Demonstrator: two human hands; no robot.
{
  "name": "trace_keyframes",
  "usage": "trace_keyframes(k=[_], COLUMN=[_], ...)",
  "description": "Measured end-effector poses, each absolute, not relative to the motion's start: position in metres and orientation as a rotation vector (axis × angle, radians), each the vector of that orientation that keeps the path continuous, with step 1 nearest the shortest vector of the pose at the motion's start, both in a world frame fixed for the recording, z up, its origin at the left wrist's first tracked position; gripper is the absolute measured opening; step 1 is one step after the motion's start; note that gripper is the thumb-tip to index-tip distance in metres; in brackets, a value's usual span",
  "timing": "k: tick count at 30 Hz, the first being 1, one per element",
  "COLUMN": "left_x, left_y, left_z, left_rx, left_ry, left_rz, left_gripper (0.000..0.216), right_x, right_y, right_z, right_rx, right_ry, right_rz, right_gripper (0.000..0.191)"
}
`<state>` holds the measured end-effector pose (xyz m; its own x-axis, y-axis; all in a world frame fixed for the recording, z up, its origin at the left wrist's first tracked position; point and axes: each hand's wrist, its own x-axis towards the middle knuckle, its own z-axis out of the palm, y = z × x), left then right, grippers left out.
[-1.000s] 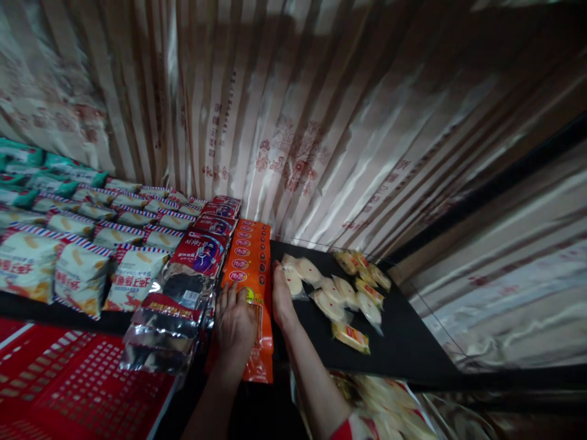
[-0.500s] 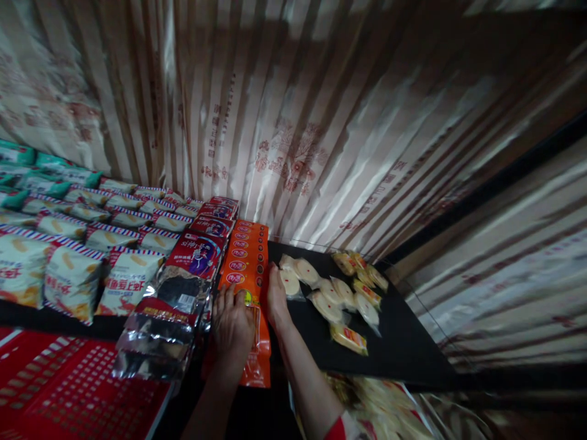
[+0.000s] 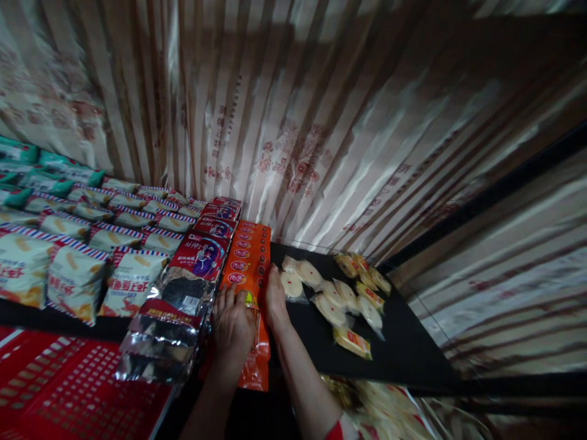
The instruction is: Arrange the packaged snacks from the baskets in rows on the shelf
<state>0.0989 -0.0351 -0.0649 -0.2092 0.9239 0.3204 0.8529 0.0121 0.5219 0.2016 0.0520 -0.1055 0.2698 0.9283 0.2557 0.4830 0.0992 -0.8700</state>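
Note:
A row of overlapping orange snack packets (image 3: 245, 250) lies on the black shelf. My left hand (image 3: 233, 324) rests on the near packets and their left side, fingers spread, with nothing gripped in it. Along the right edge of the same row, my right hand (image 3: 276, 300) stands on its side with fingers stretched out, touching the packets. Part of the near packets is hidden under my left hand. Close on the left are dark red and silver packets (image 3: 188, 293) in an overlapping row. Round pale snacks in clear wrappers (image 3: 291, 284) lie just right of my right hand.
Rows of white snack bags with striped tops (image 3: 76, 284) and green packets (image 3: 68, 174) fill the left side. Below is a red perforated basket (image 3: 82, 391). Yellow-wrapped snacks (image 3: 352, 342) lie on the black shelf (image 3: 403, 342). A pleated printed curtain (image 3: 293, 122) hangs behind.
The view has shifted slightly, so things sit a little further right. Both hands stay against the orange packets, whose near end sits slightly more to the left under my left hand.

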Motion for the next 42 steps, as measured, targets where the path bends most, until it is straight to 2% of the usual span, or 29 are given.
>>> trace_keyframes(k=[7, 14, 24, 32, 42], left_x=[0.099, 0.098, 0.099, 0.099, 0.102], left_y=[-0.034, -0.032, -0.033, -0.034, -0.033], left_z=[-0.067, -0.071, -0.071, -0.072, -0.065], left_rx=[1.888, 1.899, 1.876, 1.903, 1.819], left_ry=[2.150, 2.160, 2.151, 2.130, 2.122], left_rz=[0.966, 1.001, 1.027, 0.990, 0.945], left_gripper=[0.036, 0.035, 0.037, 0.039, 0.036], right_x=[0.192, 0.190, 0.188, 0.182, 0.203], right_y=[0.047, 0.042, 0.059, 0.072, 0.121], right_z=[-0.090, -0.084, -0.071, -0.078, -0.070], right_rx=[-1.603, -1.617, -1.630, -1.604, -1.646], right_ry=[-1.191, -1.204, -1.590, -1.830, -1.553], right_rz=[0.728, 0.694, 0.482, 0.370, 0.652], right_gripper=[0.071, 0.069, 0.051, 0.046, 0.059])
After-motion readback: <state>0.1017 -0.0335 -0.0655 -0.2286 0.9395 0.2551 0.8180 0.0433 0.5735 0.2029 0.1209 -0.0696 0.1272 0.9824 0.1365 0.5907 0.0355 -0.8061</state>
